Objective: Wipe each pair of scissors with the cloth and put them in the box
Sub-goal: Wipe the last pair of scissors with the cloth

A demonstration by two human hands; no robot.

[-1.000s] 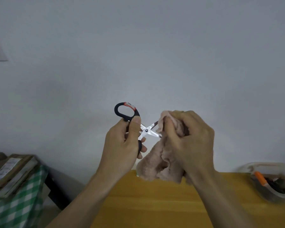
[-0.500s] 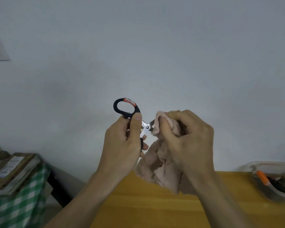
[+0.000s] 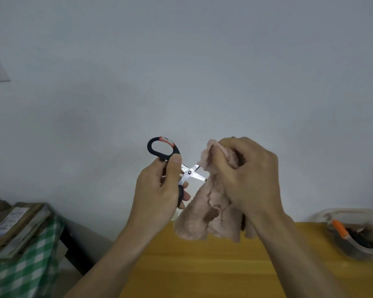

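My left hand (image 3: 159, 190) holds a pair of black-handled scissors (image 3: 190, 172) by the handles, up in front of the wall. Their short steel blades are spread apart and point right. One handle loop with a red label sticks up above my thumb. My right hand (image 3: 246, 175) grips a fluffy pink cloth (image 3: 207, 216) bunched around the upper blade; the rest of the cloth hangs down. The blade tips are hidden in the cloth. A clear plastic box (image 3: 353, 250) sits on the table at the far right with an orange-handled tool and dark items inside.
A yellow wooden table (image 3: 202, 265) lies below my hands. At the left, stacked cardboard parcels (image 3: 15, 222) rest on a green-and-white checked cloth (image 3: 24, 269). A plain grey wall fills the background.
My right hand slid the cloth in toward the pivot, then back out along the blades. More of the steel blades shows now. My left hand stayed nearly still.
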